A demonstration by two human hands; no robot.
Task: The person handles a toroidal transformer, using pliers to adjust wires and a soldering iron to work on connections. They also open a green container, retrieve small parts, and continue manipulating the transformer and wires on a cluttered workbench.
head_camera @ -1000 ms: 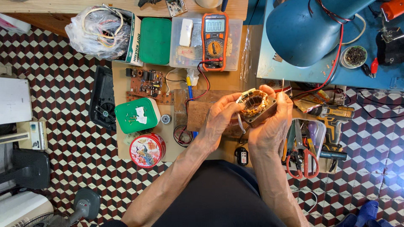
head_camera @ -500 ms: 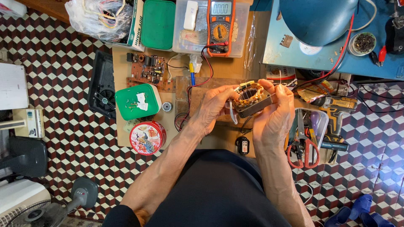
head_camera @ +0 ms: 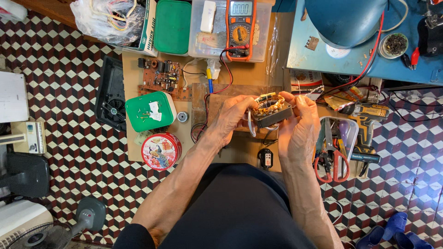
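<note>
You have the motor stator (head_camera: 272,110) up off the desk (head_camera: 240,76), caught between both hands just above a brown wooden board (head_camera: 217,92). Your left hand (head_camera: 233,117) wraps its near side, and that grip is closed on the dark steel frame, thumb over the top edge. Your right hand (head_camera: 297,127) has the opposite side, fingers curled round and shut on it as well, with the fingertips up by the copper windings. Held from two sides like this, the part sits tilted toward you, so the windings and the thin white leads (head_camera: 251,127) looping below face your eyes, which looks like a hold meant for close inspection. An orange multimeter (head_camera: 240,27) lies at the far edge on a clear plastic box (head_camera: 203,41), its red and black probe wires (head_camera: 226,69) trailing down toward the board, near the stator. To your left sit a bare circuit board (head_camera: 161,76), a green lidded box (head_camera: 150,110) with small screws on it, and a round red tin (head_camera: 161,150). To your right, a tray (head_camera: 353,124) holds red-handled scissors (head_camera: 332,161), beside a cordless drill (head_camera: 369,113).
</note>
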